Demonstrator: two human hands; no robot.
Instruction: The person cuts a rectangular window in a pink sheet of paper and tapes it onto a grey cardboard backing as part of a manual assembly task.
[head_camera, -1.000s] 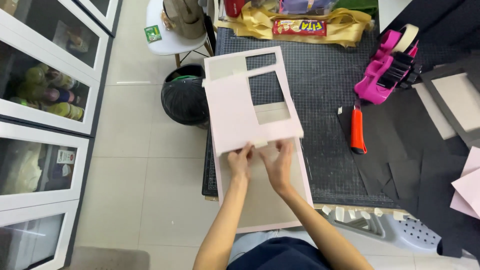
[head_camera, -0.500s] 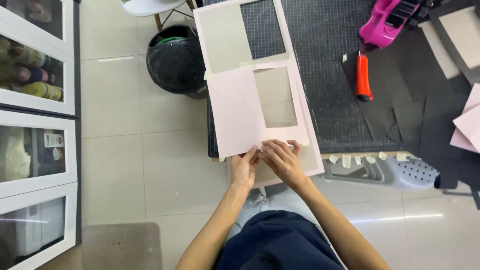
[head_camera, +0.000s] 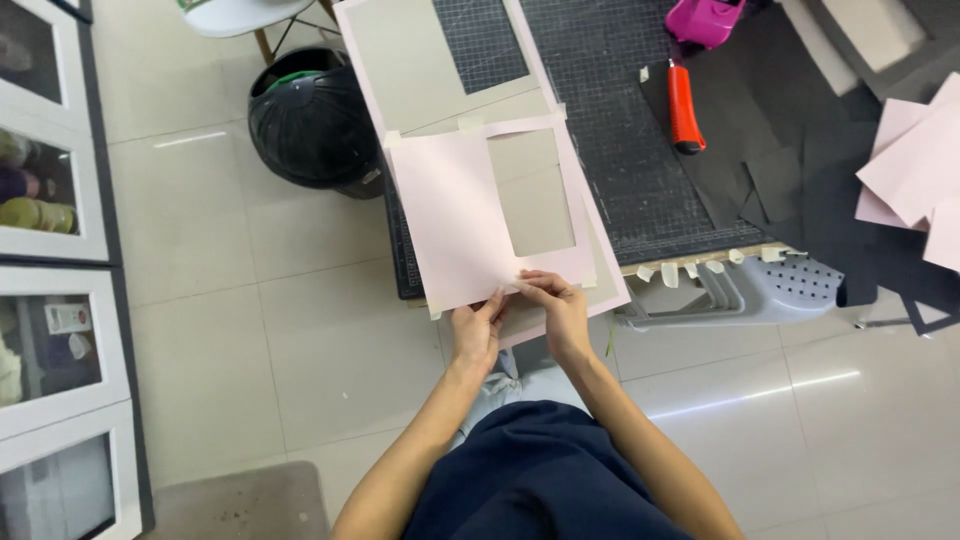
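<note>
2 hands: left hand (head_camera: 476, 330) and right hand (head_camera: 560, 305) pinching near edge of pink card window mat (head_camera: 455, 215) on dark gridded cutting mat (head_camera: 620, 110); red utility knife (head_camera: 684, 107) well apart.

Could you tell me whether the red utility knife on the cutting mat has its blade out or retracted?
Cannot tell. The red utility knife lies flat on the mat, apart from both hands, but its tip is too small to show a blade.

Glossy tiled floor (head_camera: 300, 330), white glass-fronted cabinets (head_camera: 55, 300)
</note>
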